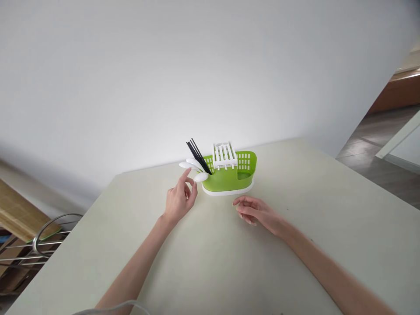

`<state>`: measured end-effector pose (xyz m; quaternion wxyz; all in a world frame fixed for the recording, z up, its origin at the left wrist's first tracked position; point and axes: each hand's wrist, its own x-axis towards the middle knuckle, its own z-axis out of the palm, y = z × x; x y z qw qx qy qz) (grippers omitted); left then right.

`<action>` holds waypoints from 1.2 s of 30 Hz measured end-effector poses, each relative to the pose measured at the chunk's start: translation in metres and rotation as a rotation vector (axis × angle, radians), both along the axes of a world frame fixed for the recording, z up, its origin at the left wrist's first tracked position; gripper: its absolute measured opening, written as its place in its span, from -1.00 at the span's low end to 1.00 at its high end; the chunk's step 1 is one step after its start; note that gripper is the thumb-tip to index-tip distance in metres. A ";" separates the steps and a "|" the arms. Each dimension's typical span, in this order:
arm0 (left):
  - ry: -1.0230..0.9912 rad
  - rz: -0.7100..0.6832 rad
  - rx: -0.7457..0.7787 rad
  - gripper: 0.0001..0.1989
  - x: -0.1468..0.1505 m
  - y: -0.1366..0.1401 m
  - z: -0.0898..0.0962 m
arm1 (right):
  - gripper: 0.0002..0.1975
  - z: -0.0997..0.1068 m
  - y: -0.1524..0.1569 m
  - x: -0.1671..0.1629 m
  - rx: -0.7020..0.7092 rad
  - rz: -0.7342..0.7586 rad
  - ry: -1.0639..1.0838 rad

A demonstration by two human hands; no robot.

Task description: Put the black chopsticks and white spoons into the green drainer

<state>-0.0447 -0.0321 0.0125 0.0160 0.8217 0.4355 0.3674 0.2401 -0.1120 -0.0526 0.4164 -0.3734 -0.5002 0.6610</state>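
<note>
A green slotted caddy (224, 181) with a white base stands on the table near the wall. Over its middle sits a white slatted rack (225, 154). Several black chopsticks (198, 155) lean out of its left end, and white spoons (201, 177) stick out beside them, bowls outward. My left hand (180, 199) is right by the spoons, its index finger stretched toward them and the other fingers loosely bent; nothing shows in its grasp. In front of the caddy's right end, my right hand (257, 212) hovers with relaxed, slightly curled fingers, holding nothing.
The pale table (210, 262) meets a white wall (210, 74) behind the caddy. A metal rack (39, 240) with a bamboo-coloured board (26, 210) stands off the table's left edge. A cable (114, 305) crosses my left forearm at the bottom.
</note>
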 end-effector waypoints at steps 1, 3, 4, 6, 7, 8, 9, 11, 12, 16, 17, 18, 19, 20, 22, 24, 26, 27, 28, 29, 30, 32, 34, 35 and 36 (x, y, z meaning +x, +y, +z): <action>-0.035 0.007 -0.027 -0.49 -0.002 0.000 -0.008 | -0.60 0.000 0.000 0.000 -0.002 0.000 -0.004; -0.101 0.029 -0.100 -0.54 -0.005 -0.002 -0.024 | -0.60 0.000 0.000 0.000 -0.004 0.000 -0.012; -0.135 0.040 -0.148 -0.59 -0.006 -0.003 -0.032 | -0.60 0.000 0.000 0.000 -0.002 0.001 -0.014; -0.196 0.042 -0.258 -0.68 -0.006 -0.005 -0.046 | -0.63 -0.001 0.001 0.000 0.006 0.003 -0.016; -0.220 0.036 -0.305 -0.72 -0.006 -0.006 -0.052 | -0.64 -0.002 0.001 0.001 0.008 0.004 -0.015; -0.234 0.028 -0.340 -0.76 -0.005 -0.007 -0.056 | -0.66 -0.003 0.001 0.001 0.009 0.004 -0.016; -0.236 0.019 -0.357 -0.80 -0.005 -0.007 -0.059 | -0.67 -0.004 0.001 0.001 0.006 0.004 -0.020; -0.211 0.007 -0.332 -0.80 -0.006 -0.007 -0.063 | -0.69 -0.006 0.000 0.002 -0.006 -0.003 -0.032; -0.192 -0.005 -0.303 -0.76 -0.007 -0.006 -0.064 | -0.69 -0.007 0.000 0.002 -0.012 -0.009 -0.036; -0.125 -0.103 -0.211 -0.65 -0.012 -0.003 -0.070 | -0.69 -0.007 -0.001 0.001 -0.024 -0.043 -0.014; -0.106 -0.130 -0.202 -0.65 -0.014 -0.004 -0.072 | -0.69 -0.007 -0.001 0.001 -0.030 -0.051 -0.010; -0.082 -0.158 -0.193 -0.66 -0.015 -0.004 -0.073 | -0.69 -0.006 -0.001 0.001 -0.037 -0.058 -0.008; -0.055 -0.182 -0.182 -0.66 -0.016 -0.005 -0.074 | -0.68 -0.006 -0.001 0.001 -0.047 -0.063 -0.008; -0.026 -0.205 -0.167 -0.67 -0.016 -0.006 -0.075 | -0.68 -0.005 -0.001 0.001 -0.055 -0.067 -0.010; 0.037 -0.247 -0.129 -0.68 -0.016 -0.008 -0.076 | -0.68 -0.004 -0.002 0.001 -0.071 -0.074 -0.018; 0.086 -0.276 -0.084 -0.69 -0.015 -0.009 -0.076 | -0.67 -0.004 -0.002 0.001 -0.083 -0.078 -0.023; 0.110 -0.286 -0.047 -0.69 -0.015 -0.009 -0.077 | -0.66 -0.004 -0.002 0.000 -0.092 -0.080 -0.021; 0.113 -0.287 -0.034 -0.69 -0.015 -0.009 -0.077 | -0.65 -0.005 -0.002 0.000 -0.096 -0.079 -0.017; 0.114 -0.288 -0.025 -0.70 -0.015 -0.009 -0.077 | -0.65 -0.005 -0.002 0.000 -0.097 -0.079 -0.011; 0.115 -0.290 -0.021 -0.70 -0.015 -0.009 -0.077 | -0.65 -0.005 -0.002 0.000 -0.097 -0.078 -0.004; 0.117 -0.293 -0.019 -0.70 -0.015 -0.008 -0.077 | -0.66 -0.006 -0.002 0.000 -0.096 -0.078 0.002; 0.123 -0.302 -0.015 -0.71 -0.015 -0.008 -0.076 | -0.66 -0.007 -0.002 0.000 -0.096 -0.076 0.008; 0.131 -0.303 -0.013 -0.71 -0.016 -0.008 -0.075 | -0.66 -0.008 -0.001 0.000 -0.100 -0.074 0.015; 0.133 -0.303 -0.012 -0.71 -0.016 -0.009 -0.075 | -0.66 -0.008 -0.001 0.000 -0.103 -0.074 0.018; 0.135 -0.302 -0.012 -0.70 -0.016 -0.009 -0.074 | -0.66 -0.009 -0.001 0.000 -0.107 -0.076 0.019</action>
